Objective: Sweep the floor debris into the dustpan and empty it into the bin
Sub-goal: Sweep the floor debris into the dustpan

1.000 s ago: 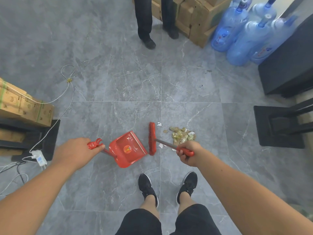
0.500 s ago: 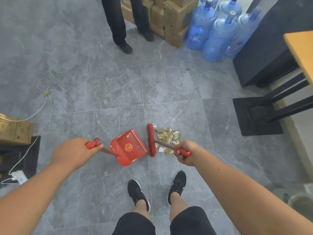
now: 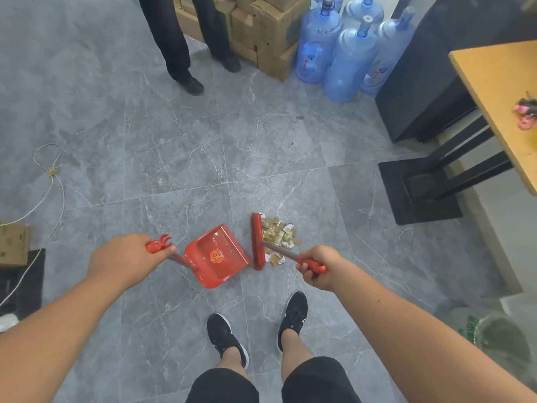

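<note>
A red dustpan (image 3: 216, 255) rests on the grey tiled floor in front of my feet, its open mouth facing right. My left hand (image 3: 125, 258) grips the red end of its long handle. My right hand (image 3: 318, 267) is closed on the red grip of a broom, whose red brush head (image 3: 257, 241) stands just right of the dustpan's mouth. A small pile of yellowish and white scraps, the debris (image 3: 280, 235), lies right of the brush head, touching it. A greenish bin (image 3: 502, 341) shows blurred at the lower right edge.
A person's dark trouser legs and shoes (image 3: 189, 80) stand at the top. Cardboard boxes (image 3: 270, 30) and blue water jugs (image 3: 345, 53) line the back. A wooden table (image 3: 499, 97) on a black base (image 3: 421, 190) stands right. A white cable (image 3: 49, 184) trails left.
The view has shifted, so the table and bin now show at the right. The brush head stays against the debris pile, next to the dustpan's mouth.
</note>
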`<action>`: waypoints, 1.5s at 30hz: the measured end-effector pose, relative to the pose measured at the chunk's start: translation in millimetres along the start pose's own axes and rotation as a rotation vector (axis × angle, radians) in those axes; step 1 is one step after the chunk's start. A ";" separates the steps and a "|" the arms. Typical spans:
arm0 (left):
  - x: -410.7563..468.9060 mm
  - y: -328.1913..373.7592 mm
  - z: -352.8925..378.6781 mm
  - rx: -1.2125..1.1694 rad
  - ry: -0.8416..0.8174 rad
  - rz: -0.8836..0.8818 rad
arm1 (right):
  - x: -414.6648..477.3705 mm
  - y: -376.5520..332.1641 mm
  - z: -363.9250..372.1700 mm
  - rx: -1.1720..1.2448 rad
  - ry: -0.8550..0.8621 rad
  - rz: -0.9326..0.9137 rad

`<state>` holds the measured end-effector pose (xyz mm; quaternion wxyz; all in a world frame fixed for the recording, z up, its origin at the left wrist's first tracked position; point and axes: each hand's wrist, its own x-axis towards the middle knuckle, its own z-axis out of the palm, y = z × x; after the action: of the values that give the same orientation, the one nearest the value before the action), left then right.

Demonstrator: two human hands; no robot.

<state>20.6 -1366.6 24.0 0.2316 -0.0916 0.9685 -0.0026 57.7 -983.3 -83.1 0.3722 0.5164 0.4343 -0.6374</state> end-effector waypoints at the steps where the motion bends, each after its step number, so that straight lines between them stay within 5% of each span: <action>1: 0.6 2.3 0.3 0.009 0.001 0.003 | -0.3 0.1 -1.9 0.001 0.002 0.003; 21: 0.6 -20.4 -1.7 -0.028 0.043 -0.029 | -51.1 -56.7 71.6 -0.016 -0.073 -0.136; 35: 6.6 -42.9 15.0 -0.013 0.022 -0.055 | -25.6 -102.1 88.4 -0.872 0.119 -0.312; 45: 4.1 -26.9 27.5 0.010 -0.020 -0.046 | 3.2 -72.3 39.4 -1.214 0.251 -0.293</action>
<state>34.1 -1392.7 -1.0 0.2416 -0.1125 0.9637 -0.0118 -22.8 -995.4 -70.5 0.4539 0.2194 0.8247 -0.2565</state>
